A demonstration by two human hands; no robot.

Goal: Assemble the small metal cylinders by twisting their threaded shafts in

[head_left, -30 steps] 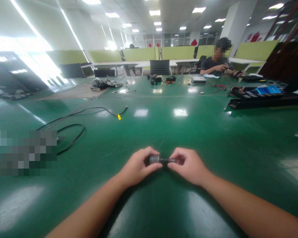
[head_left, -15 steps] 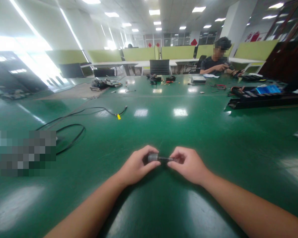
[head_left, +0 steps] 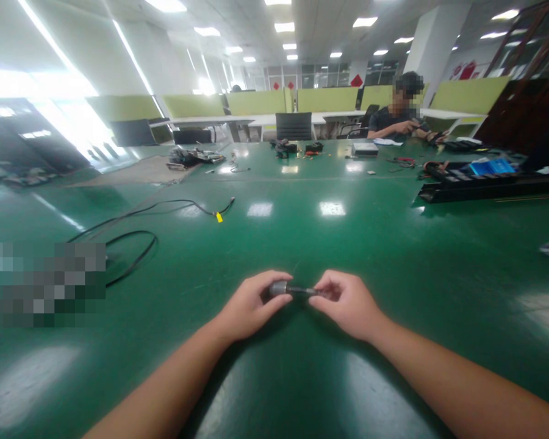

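Close in front of me, a dark grey cylinder [head_left: 279,288] lies level between the thumb and fingers of my left hand [head_left: 249,306]. From its right end a thin dark rod [head_left: 299,291] runs across to my right hand [head_left: 345,303]. The thumb and fingertips of that hand pinch the rod's far end, which they partly hide. Whether the rod and cylinder are one piece I cannot tell. Both hands are just over the green tabletop [head_left: 279,238].
To the left a black cable [head_left: 153,238] with a yellow tag [head_left: 219,217] loops over the table. Electronic parts [head_left: 194,157] lie at the back. A long black tray [head_left: 480,186] stands at right. A person [head_left: 396,122] sits across the table, handling something.
My left hand and the cylinder have shifted slightly left. A little more of the rod shows between my hands. My right hand has barely moved.
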